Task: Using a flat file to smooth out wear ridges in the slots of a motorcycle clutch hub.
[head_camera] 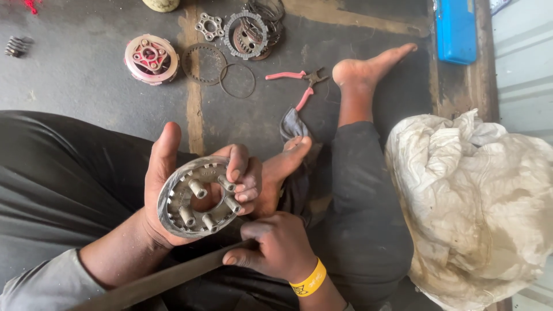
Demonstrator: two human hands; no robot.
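Note:
My left hand [167, 184] holds a round grey metal clutch hub [199, 197] with several short posts standing around its central hole; my thumb is up on its left side and my fingers curl over its right rim. Just below it, my right hand [276, 247], with a yellow wristband, grips a long dark flat metal bar [161, 279] that runs down to the lower left, its upper end close under the hub. I sit on the floor with both legs in dark trousers under my hands.
On the dark floor ahead lie a red-centred clutch part [151, 59], thin rings [237, 80], a stack of clutch plates [253, 31], red-handled pliers [299, 80] and a blue case [455, 29]. A crumpled white sack [478, 207] lies at right. My bare foot [368, 69] rests near the pliers.

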